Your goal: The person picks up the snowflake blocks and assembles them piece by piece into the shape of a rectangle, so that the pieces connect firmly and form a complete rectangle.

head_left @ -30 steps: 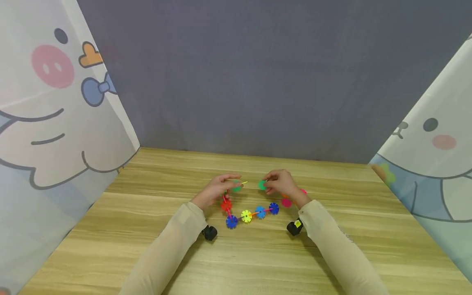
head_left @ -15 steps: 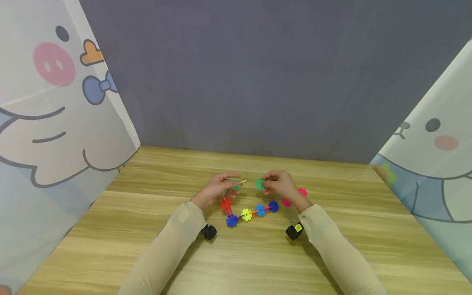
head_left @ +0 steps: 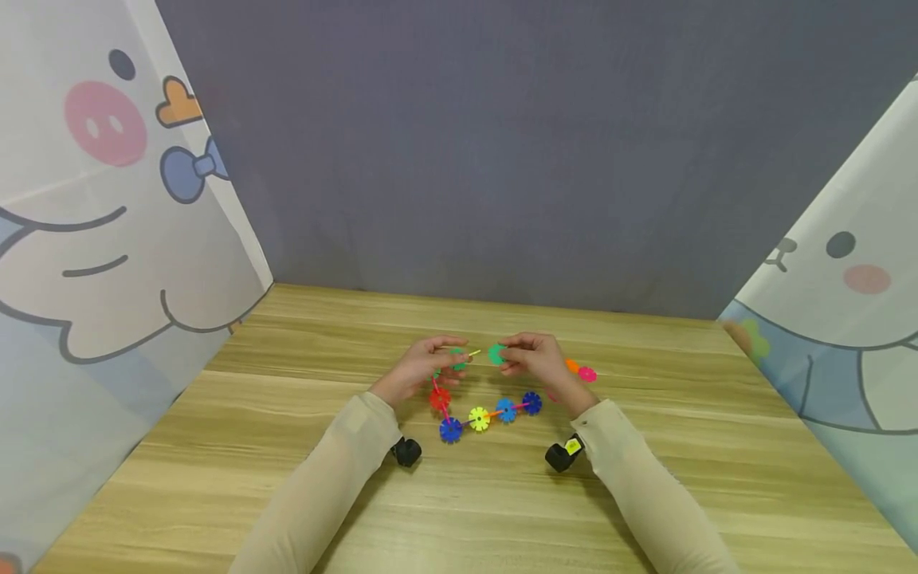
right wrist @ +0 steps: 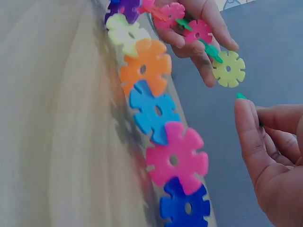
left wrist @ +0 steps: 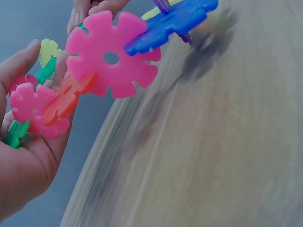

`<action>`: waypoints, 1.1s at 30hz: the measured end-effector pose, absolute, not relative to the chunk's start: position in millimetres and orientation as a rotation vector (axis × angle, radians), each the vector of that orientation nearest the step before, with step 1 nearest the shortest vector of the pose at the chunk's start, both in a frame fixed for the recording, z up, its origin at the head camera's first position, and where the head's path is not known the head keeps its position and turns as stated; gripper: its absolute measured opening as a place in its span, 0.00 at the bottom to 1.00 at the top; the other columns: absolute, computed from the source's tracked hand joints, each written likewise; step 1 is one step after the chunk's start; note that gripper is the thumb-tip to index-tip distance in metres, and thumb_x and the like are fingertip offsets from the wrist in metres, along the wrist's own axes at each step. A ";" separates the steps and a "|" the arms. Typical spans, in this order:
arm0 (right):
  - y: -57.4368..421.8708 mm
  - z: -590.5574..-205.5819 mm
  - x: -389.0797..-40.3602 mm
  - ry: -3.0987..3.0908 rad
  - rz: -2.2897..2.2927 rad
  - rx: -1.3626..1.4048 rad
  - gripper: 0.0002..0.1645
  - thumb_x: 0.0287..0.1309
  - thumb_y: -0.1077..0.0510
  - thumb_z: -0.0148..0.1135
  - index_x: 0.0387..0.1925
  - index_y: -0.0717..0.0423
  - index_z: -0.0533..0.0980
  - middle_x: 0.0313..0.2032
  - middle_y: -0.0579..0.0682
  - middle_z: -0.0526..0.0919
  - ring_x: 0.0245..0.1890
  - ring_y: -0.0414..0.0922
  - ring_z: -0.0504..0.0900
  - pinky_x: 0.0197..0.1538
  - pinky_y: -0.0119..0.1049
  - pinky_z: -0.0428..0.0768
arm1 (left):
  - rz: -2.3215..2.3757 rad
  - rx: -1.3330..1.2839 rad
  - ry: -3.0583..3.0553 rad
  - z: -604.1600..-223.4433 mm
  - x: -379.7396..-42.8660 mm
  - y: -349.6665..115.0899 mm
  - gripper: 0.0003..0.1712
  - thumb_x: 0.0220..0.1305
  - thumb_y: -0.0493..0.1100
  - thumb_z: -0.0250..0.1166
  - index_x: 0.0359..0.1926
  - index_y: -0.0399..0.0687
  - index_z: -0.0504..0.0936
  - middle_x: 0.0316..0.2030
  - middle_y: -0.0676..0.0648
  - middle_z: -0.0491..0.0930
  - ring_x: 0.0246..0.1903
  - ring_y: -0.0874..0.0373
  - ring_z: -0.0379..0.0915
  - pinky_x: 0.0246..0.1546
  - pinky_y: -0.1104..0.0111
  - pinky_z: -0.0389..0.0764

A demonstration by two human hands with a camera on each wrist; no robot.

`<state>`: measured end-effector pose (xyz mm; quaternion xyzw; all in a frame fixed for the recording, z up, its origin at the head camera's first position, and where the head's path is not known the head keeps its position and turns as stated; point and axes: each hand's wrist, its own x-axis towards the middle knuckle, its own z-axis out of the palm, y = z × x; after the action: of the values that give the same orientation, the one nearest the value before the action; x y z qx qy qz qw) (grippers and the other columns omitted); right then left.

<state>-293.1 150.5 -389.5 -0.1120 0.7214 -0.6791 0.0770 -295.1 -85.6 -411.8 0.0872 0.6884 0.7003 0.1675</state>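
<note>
A chain of interlocking plastic snowflake discs [head_left: 479, 418] runs from the table up into my left hand [head_left: 430, 365]. Its links are blue, yellow, light blue, red and other colours. Between thumb and fingers, the left hand holds the chain near its end; a pink disc [left wrist: 34, 106] and a green disc [left wrist: 17, 133] lie against the palm. The end link is a yellow disc [right wrist: 228, 69], which sticks out past the fingertips. My right hand [head_left: 539, 360] pinches a single green disc [head_left: 496, 355], mostly hidden by the fingers in the right wrist view. A small gap separates it from the yellow disc.
Beyond the right hand, an orange disc [head_left: 572, 365] and a pink disc [head_left: 587, 374] lie on the wooden table [head_left: 323, 335]. Black wrist cameras [head_left: 407, 452] hang below both sleeves. A grey panel [head_left: 488, 159] stands behind the table.
My right hand has moved left with the green disc, narrowing the gap to the yellow disc. The left hand and chain have stayed almost still.
</note>
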 end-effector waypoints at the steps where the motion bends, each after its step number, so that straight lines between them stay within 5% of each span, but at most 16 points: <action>1: 149.6 -390.5 -293.3 2.146 -2.050 -0.330 0.17 0.63 0.72 0.60 0.52 0.81 0.75 0.34 0.56 0.87 0.25 0.42 0.86 0.36 0.38 0.87 | 1.996 0.251 1.951 -411.9 -294.9 -85.4 0.27 0.70 0.37 0.63 0.67 0.37 0.71 0.50 0.38 0.83 0.39 0.48 0.84 0.38 0.61 0.87; 22: 140.1 -393.5 -299.4 2.007 -2.115 -0.349 0.19 0.67 0.72 0.56 0.54 0.83 0.71 0.30 0.50 0.85 0.23 0.40 0.84 0.33 0.33 0.86 | 1.986 0.260 1.873 -408.9 -299.8 -86.7 0.27 0.72 0.38 0.61 0.69 0.36 0.69 0.50 0.38 0.83 0.33 0.55 0.84 0.34 0.63 0.87; 28: 138.0 -394.4 -299.3 2.005 -2.095 -0.364 0.17 0.66 0.71 0.57 0.53 0.82 0.73 0.34 0.56 0.85 0.24 0.41 0.84 0.35 0.37 0.87 | 1.983 0.259 1.868 -406.2 -298.9 -86.1 0.28 0.71 0.37 0.62 0.68 0.36 0.69 0.48 0.35 0.82 0.32 0.55 0.84 0.34 0.63 0.87; 33: 141.3 -392.5 -298.0 2.034 -2.128 -0.370 0.18 0.67 0.70 0.57 0.53 0.81 0.73 0.31 0.51 0.84 0.23 0.40 0.84 0.35 0.39 0.87 | 1.992 0.249 1.851 -407.0 -298.2 -86.2 0.28 0.71 0.37 0.61 0.69 0.37 0.68 0.47 0.40 0.84 0.31 0.55 0.84 0.33 0.63 0.87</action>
<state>-298.0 141.3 -392.5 -0.1243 0.6829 -0.7145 0.0874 -298.2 -86.2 -407.0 0.0894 0.6636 0.7141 0.2043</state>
